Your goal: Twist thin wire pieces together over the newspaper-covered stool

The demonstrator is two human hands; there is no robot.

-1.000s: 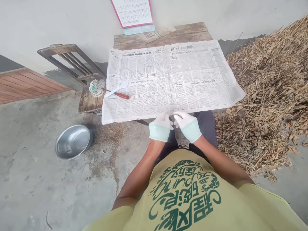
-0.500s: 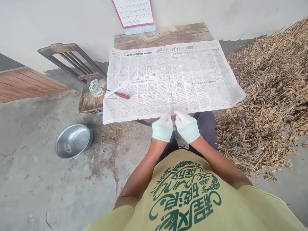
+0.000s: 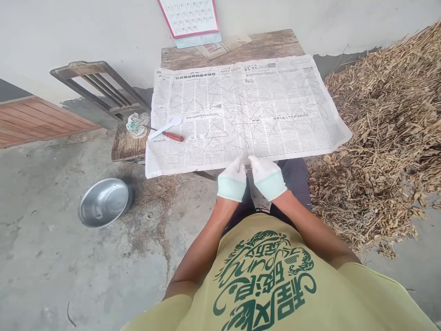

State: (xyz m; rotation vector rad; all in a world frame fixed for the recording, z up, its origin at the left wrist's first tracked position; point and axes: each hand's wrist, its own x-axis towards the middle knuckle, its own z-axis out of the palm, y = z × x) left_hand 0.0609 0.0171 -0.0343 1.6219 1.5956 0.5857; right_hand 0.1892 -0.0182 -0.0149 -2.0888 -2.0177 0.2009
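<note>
"While you're looking down at the gloves, where exactly is each hand?"

"The left hand (image 3: 232,177) is at the middle of the newspaper's (image 3: 210,156) near edge, and the right hand (image 3: 268,177) is just beside it, a narrow gap between them."

"Are they gripping anything?"

"The fingers of both are bent, with the tips drawn together as in a pinch. I can't tell whether anything thin is held between them, or whether they touch the paper."

"And the newspaper?"

"It's spread flat across the counter (image 3: 275,43), its near edge towards the person's lap. Fine dark lines wander over the print; I can't make out whether they're drawn or lying on top."

"What else is on it?"

"On the left part, a red-handled screwdriver (image 3: 174,136) and a white spoon (image 3: 166,127). They cross near the paper's left edge, and the screwdriver's shaft points towards a crumpled cloth (image 3: 137,125) on the wooden chair (image 3: 128,145)."

"Anything around the counter?"

"A calendar (image 3: 189,17) with a red border by its far side, a metal basin (image 3: 112,200) on the floor to the left, and a heap of dry stalks (image 3: 382,138) to the right."
</note>
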